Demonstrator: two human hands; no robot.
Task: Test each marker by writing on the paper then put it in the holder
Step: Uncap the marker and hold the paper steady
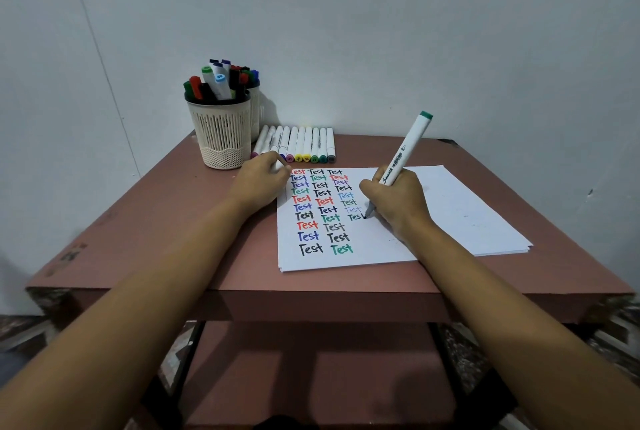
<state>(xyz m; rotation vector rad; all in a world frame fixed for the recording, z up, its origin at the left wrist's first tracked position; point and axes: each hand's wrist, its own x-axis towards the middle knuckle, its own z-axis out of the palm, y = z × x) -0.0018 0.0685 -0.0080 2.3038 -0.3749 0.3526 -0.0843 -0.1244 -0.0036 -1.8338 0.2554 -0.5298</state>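
The paper's point(450, 214) 3rd column was being written — marker point(404, 152) pinched by right fingers point(372, 188), left fingers' point(266, 161) state unclear; a row of markers point(304, 143) was left untested.

The right hand point(394, 201) grips a white marker point(403, 159) low on its barrel. The green-capped end tilts up and away above the grip, and the dark tip just below it touches the paper point(450, 207) at an unfinished green "Tes". Columns of coloured "Test" words lie left of the grip. Farther left, the left hand point(261, 183) rests curled on the sheet's corner. Beyond it lie a row of markers point(301, 143) and a full holder point(221, 131).
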